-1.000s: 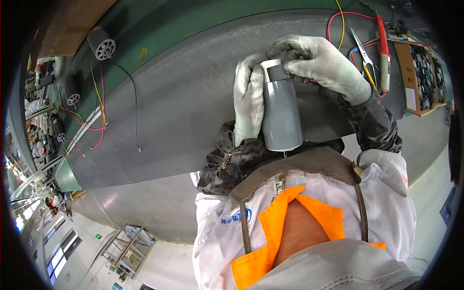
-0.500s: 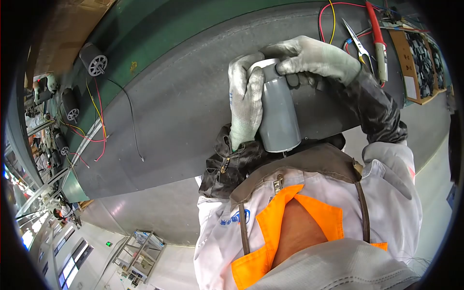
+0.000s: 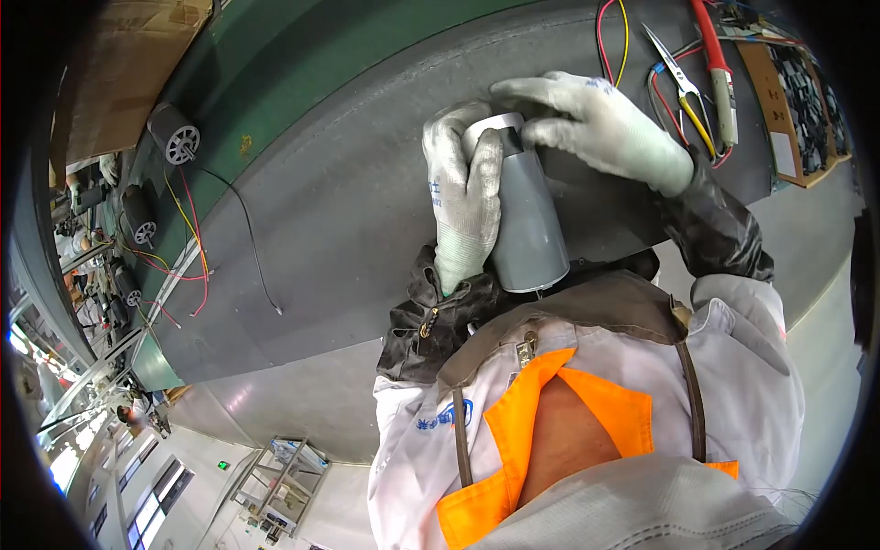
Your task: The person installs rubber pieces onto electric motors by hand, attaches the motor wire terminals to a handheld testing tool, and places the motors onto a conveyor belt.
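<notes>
My left hand [image 3: 461, 183], in a white knitted glove, is closed around the upper side of a grey cylindrical motor [image 3: 532, 225]. The motor stands slightly tilted close to my apron, with a thin shaft at its lower end. A white band and a dark patch show at its top end, partly covered by my fingers. My right hand [image 3: 600, 128], gloved too, is beside that top end with fingers stretched and apart. Its fingertips are close to the dark patch; whether they touch it I cannot tell.
Scissors [image 3: 680, 82] and a red-and-white handled tool [image 3: 720, 82] lie at the upper right, among wires. Beyond is a cardboard box [image 3: 775, 110] of dark parts. Several motors with loose wires, one a grey motor [image 3: 170, 133], are on the green surface at left.
My right hand has loosened from the motor's top end and its fingers have straightened. My left hand keeps its hold, and the motor has barely moved.
</notes>
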The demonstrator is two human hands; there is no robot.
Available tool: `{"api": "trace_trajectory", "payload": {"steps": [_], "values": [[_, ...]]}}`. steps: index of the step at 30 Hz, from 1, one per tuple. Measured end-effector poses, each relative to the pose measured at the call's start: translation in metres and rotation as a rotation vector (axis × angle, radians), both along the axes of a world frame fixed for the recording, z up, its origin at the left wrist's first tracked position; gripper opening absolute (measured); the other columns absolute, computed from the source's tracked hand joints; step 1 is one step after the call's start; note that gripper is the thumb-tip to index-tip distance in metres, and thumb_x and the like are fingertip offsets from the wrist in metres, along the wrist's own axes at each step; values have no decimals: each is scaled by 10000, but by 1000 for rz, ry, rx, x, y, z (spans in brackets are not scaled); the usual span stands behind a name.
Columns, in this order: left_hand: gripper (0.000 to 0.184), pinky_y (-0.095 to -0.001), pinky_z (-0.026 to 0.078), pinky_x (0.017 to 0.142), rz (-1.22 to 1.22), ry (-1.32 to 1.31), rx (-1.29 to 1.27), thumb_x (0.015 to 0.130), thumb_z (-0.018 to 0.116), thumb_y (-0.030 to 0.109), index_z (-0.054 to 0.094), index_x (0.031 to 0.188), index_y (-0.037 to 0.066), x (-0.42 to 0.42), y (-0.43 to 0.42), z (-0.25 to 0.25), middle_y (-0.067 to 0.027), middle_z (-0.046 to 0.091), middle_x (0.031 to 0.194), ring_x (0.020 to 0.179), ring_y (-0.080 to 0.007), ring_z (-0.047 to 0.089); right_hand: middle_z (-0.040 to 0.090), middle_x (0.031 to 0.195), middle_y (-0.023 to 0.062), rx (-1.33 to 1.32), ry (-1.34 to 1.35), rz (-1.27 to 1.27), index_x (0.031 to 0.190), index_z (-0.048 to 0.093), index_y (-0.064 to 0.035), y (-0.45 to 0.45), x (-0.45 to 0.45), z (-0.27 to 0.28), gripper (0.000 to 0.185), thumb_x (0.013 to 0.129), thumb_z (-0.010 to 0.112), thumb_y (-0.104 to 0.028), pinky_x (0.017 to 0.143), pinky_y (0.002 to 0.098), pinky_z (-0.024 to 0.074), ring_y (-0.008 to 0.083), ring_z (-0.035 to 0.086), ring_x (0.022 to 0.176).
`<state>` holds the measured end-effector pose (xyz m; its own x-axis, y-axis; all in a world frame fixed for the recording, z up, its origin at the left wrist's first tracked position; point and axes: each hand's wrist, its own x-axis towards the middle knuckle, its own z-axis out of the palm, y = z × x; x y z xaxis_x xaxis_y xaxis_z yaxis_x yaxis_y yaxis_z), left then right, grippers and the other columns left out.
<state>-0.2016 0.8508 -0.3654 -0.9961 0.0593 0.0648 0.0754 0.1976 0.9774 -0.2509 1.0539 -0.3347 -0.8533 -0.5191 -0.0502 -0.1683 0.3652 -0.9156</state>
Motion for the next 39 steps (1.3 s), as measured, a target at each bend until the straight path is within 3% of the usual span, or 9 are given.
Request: {"api": "trace_trajectory", "payload": {"steps": [3, 6, 14, 18, 23, 31, 33, 36, 39], "values": [[313, -356, 463, 1000, -48, 156, -59, 1037, 552, 190, 557, 1290, 6, 3, -8, 1, -124, 558, 1298, 1154, -211, 559, 625, 1179, 186, 166, 202, -61, 1398, 552, -54, -22, 27, -2, 494, 964, 650, -269, 938, 427, 508, 380, 620, 1110], [296, -348, 469, 989, -42, 210, -199, 1043, 541, 168, 558, 1291, 7, 2, -11, -1, -128, 547, 1316, 1143, -211, 564, 626, 1169, 188, 164, 372, -254, 1325, 559, -22, -45, 41, -18, 395, 989, 595, -227, 942, 457, 505, 380, 607, 1124], [336, -353, 475, 1009, 64, 201, -118, 1063, 507, 198, 570, 1330, 4, 4, -4, -2, -154, 607, 1282, 1175, -246, 587, 635, 1086, 184, 33, 416, -356, 1260, 611, -13, -43, 37, -21, 292, 976, 555, -49, 875, 420, 523, 375, 634, 991], [277, -393, 486, 1015, 261, 430, -390, 1017, 532, 70, 646, 1262, 13, 18, -11, 4, -160, 624, 1269, 1168, -284, 602, 639, 1015, 144, 28, 568, -348, 1207, 666, -92, -38, 47, -13, 285, 933, 588, -80, 857, 453, 517, 360, 614, 1001], [371, -456, 455, 984, 264, 574, -507, 815, 535, -48, 678, 1141, 57, 15, -16, 4, -119, 655, 1102, 1062, -321, 592, 626, 955, 142, 63, 574, -312, 1118, 670, -75, -53, 34, -7, 248, 888, 585, -38, 826, 459, 518, 368, 611, 968], [422, -446, 443, 946, 171, 497, -466, 756, 502, -65, 662, 1122, 72, 11, -19, 7, -120, 640, 1044, 1007, -315, 595, 686, 968, 144, 38, 320, -318, 1037, 657, -56, -53, 30, -1, 209, 842, 595, -11, 784, 452, 552, 372, 676, 892], [414, -399, 547, 902, 214, 540, -488, 783, 430, -133, 664, 1099, -2, 16, -19, 8, -173, 641, 1087, 993, -320, 634, 683, 939, 133, -147, 277, -434, 1037, 672, -48, -61, 43, -11, 215, 833, 618, -4, 787, 439, 553, 350, 672, 875], [300, -456, 459, 1021, 350, 300, -316, 923, 588, 95, 631, 1210, 16, 32, -33, 4, -167, 623, 1201, 1129, -332, 602, 677, 993, 114, -232, 513, -378, 1087, 684, -80, -83, 55, -6, 250, 845, 632, -53, 873, 429, 527, 322, 641, 967], [649, -444, 452, 1088, 239, 195, 0, 941, 692, 309, 475, 1465, -7, 44, -72, -3, -180, 502, 1444, 1279, -337, 557, 667, 1039, 110, -495, 424, -68, 1089, 688, -108, -108, 74, -1, 233, 864, 629, -89, 903, 436, 510, 322, 621, 998]]}}
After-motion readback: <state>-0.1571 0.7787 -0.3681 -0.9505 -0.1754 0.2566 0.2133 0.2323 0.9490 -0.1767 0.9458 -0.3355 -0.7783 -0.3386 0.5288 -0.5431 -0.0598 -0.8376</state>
